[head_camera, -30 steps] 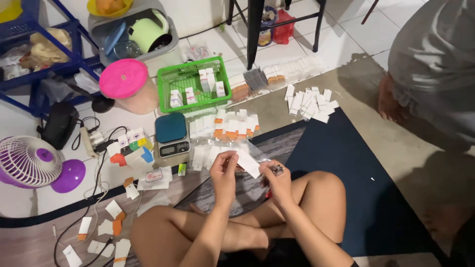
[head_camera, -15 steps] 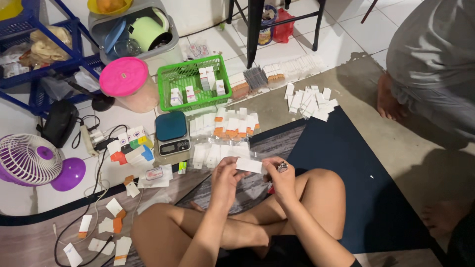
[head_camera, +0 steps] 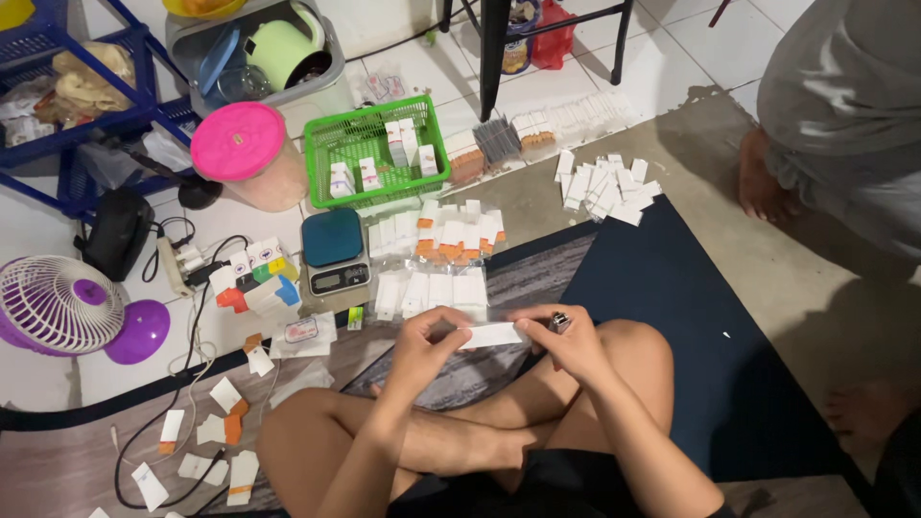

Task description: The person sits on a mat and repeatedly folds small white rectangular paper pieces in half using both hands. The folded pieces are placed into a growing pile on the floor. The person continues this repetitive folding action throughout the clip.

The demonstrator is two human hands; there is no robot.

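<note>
The person sits cross-legged on the floor, and the small flat white paper packet (head_camera: 494,335) is pinched at both ends: the left hand (head_camera: 427,343) closes thumb and fingers on its left end, the right hand (head_camera: 568,342) grips its right end while also keeping a small silvery metal object (head_camera: 559,322) tucked against its fingers. A second ago the packet was tilted and raised a little between the hands; now it lies level and stretched out straight, just in front of the knees, and the hands have drawn slightly apart. The packet sits below and right of the small teal-topped digital scale (head_camera: 336,251), just nearer the person than the row of white sachets (head_camera: 432,291) laid on the floor right of that scale. Above the scale stands the green plastic mesh basket (head_camera: 331,149) with a few small boxes inside, unmoved, and the pink-lidded round plastic jar (head_camera: 240,144) stays up and left of the scale. Far to the scale's right, another person's bare foot (head_camera: 763,182) rests on the floor as before.
</note>
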